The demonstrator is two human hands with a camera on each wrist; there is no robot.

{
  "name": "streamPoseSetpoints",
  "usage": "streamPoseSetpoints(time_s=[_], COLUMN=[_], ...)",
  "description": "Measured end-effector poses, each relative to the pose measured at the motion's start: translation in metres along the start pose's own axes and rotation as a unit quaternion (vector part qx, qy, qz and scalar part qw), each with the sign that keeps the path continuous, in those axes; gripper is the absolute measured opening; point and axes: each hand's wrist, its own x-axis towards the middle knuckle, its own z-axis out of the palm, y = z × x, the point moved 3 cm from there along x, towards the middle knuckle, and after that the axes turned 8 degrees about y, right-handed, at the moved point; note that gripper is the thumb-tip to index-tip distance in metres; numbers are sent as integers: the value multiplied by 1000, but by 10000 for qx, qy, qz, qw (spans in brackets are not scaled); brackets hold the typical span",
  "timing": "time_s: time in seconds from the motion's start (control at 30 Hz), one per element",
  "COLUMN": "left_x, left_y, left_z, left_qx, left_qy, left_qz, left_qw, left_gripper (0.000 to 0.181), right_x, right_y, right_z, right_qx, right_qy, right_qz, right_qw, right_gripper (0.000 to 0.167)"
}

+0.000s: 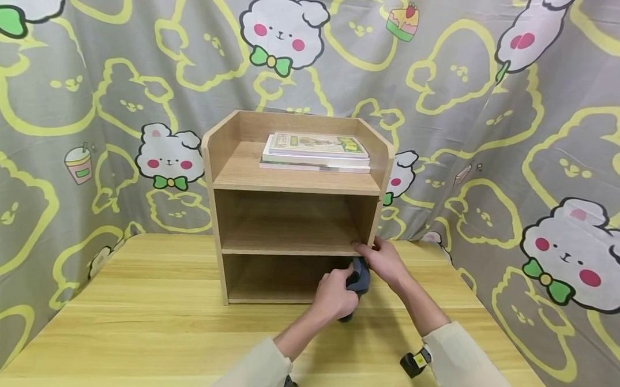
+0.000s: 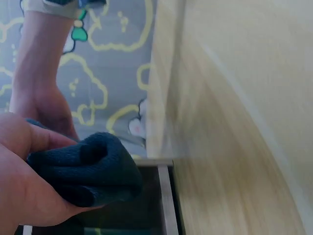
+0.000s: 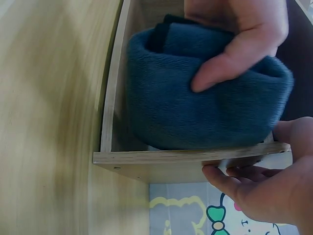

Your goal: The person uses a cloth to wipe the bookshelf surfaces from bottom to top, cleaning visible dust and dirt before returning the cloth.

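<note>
My left fingers (image 3: 220,71) pinch the folded cloth (image 3: 195,115), just beside my right fingers (image 3: 227,183), curled round the wooden side panel (image 3: 159,156); I'd brace firmly there and press evenly.

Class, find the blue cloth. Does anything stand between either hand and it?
Nothing visible for the left hand: it grips the cloth directly. For the right hand, yes: the side panel stands between its outer fingers and the cloth.
</note>
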Motion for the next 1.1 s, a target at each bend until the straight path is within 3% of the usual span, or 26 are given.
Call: streamPoseSetpoints(time_s=[0.17, 0.27, 0.33, 0.47, 0.53, 0.57, 0.7, 0.93, 1.1], left_x=[6, 7, 6, 2, -1, -2, -6, -10, -17], left_y=[-18, -30, -34, -38, -40, -41, -48, -70, -89], left_z=[-1, -2, -2, 4, 5, 4, -4, -35, -59], left_qx=[694, 1566, 2296, 3555, 3868, 3950, 4079, 4008, 3861], left_qy=[-252, -509, -745, -1116, -1156, -1126, -1021, -1147, -1044], left_qz=[482, 831, 990, 1370, 1546, 1598, 1460, 772, 568], left_qw=[9961, 9829, 9654, 9178, 9017, 8976, 8955, 9057, 9148], left_gripper=[43, 42, 48, 59, 61, 61, 65, 73, 74], right_x=[-1, -3, -4, -3, -2, -2, -1, -1, -2], right_y=[1, 2, 3, 1, 1, 0, 0, -2, -2], right_z=[2, 2, 1, -1, -1, -1, -2, -1, 0], right_qx=[-35, 14, 35, -23, -19, -9, 23, 3, 18], right_qy=[29, -21, -31, 9, 13, -12, -54, 7, -9], right_qz=[49, 76, 81, 90, 97, 89, 64, -31, -2], right_qw=[10000, 10000, 10000, 10000, 10000, 10000, 10000, 10000, 10000], right_gripper=[61, 61, 61, 60, 60, 61, 60, 57, 54])
